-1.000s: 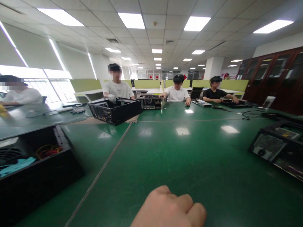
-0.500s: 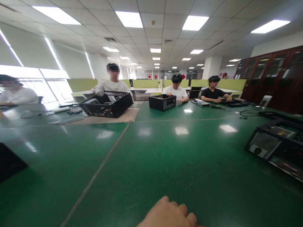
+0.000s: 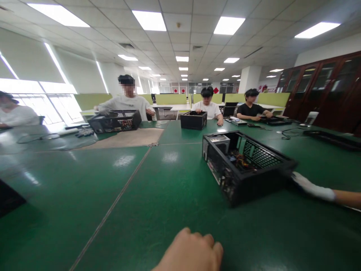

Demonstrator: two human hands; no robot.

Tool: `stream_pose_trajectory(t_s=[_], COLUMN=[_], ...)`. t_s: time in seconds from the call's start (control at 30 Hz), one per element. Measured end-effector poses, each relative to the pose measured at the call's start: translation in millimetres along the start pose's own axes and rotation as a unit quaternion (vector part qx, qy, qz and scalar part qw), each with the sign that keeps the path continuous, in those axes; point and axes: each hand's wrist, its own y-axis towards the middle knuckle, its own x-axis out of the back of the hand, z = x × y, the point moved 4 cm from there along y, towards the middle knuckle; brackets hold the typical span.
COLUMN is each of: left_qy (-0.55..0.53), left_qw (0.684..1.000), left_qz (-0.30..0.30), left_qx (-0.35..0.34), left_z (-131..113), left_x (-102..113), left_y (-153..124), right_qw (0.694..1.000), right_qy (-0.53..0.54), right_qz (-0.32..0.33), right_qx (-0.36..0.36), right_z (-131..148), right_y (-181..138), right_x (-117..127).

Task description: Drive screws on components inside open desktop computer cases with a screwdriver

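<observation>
At the bottom edge my left hand (image 3: 191, 250) is bare and curled into a loose fist, knuckles up, over the green tabletop (image 3: 158, 195). Nothing sticks out of it; its palm side is hidden. My right hand does not show. Beyond my left hand, ahead and to the right, stands a black computer case (image 3: 259, 184), open on top, with a power supply (image 3: 221, 142) and coloured wires inside. Another person's white-gloved hand (image 3: 313, 187), reaching in from the right, is at the case's right corner, blurred.
Across the table, people handle other computer cases (image 3: 115, 122) (image 3: 194, 120). A brown sheet (image 3: 126, 137) lies at the far left. A dark panel (image 3: 9, 197) is at the left edge. A long black part (image 3: 335, 140) and a cable (image 3: 295, 131) lie at the right.
The nearest computer case has moved left from the right edge to right of centre, and a gloved hand has appeared beside it. The far-left case has shifted on its sheet. My left hand stays curled.
</observation>
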Motion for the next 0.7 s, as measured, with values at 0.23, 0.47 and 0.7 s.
stream_pose_trajectory(t_s=[0.23,0.47,0.7], left_qy=[-0.067,-0.023,0.023], left_qw=[0.942,0.933,0.955], left_qz=[-0.295,-0.334,-0.256], left_qx=[0.147,0.132,0.145], left_z=[48,91,85], left_x=[52,45,66], left_y=[-4,53,75], right_qw=[0.979,0.985,0.991], right_qy=[-0.019,0.04,0.12], right_qz=[-0.203,-0.163,-0.06], right_qx=[0.024,0.031,-0.02], right_z=[-39,18,52], right_y=[-30,1,101], right_x=[88,91,-111])
